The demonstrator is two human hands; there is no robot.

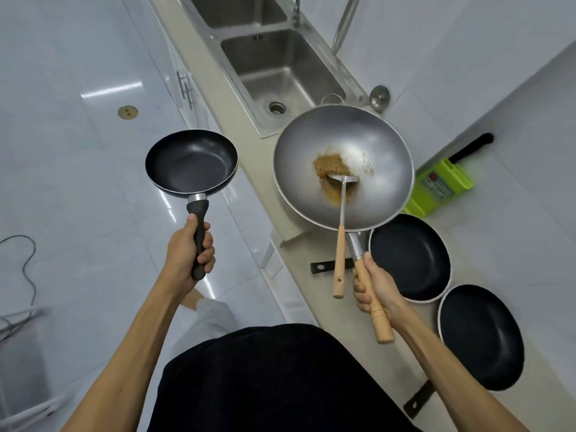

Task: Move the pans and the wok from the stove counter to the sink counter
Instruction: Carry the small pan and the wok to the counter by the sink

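Observation:
My left hand (190, 254) grips the black handle of a small black frying pan (190, 162), held in the air over the floor, left of the counter. My right hand (372, 286) is closed on the wooden handle of a large steel wok (367, 145), held above the counter just in front of the sink. The wok holds brown crumbs and a metal spatula (341, 213) with a wooden grip. Two more black pans lie on the counter to the right: one (410, 257) beside my right hand, another (481, 336) nearer me.
A double steel sink (299, 73) with a tap lies ahead along the beige counter (218, 98). A green knife block (442, 185) with a black-handled knife stands against the wall. A metal ladle (379, 96) rests by the sink. White floor tiles spread left, with a cable.

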